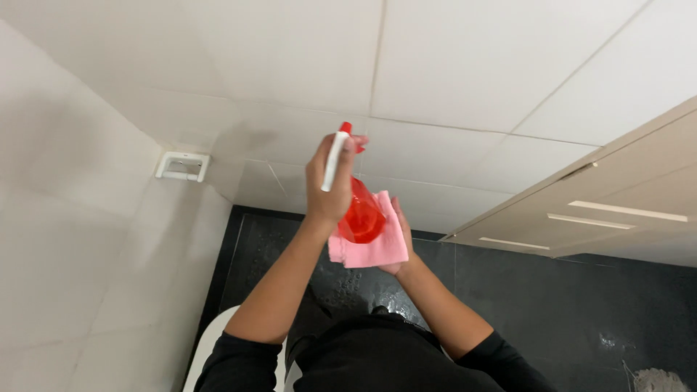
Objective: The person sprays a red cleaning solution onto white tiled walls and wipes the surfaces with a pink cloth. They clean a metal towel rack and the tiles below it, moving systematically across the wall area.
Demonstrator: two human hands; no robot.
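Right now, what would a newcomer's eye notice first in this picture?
The red spray bottle at the centre, gripped by the left hand at its white trigger head. Under it, the right hand holds a pink cloth. At left, a white holder sits on the pale tiled wall.

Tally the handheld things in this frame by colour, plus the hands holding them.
Red: 1, the spray bottle, gripped by the left hand
Pink: 1, the cloth, held in the right hand
Hands: 2
Total: 4
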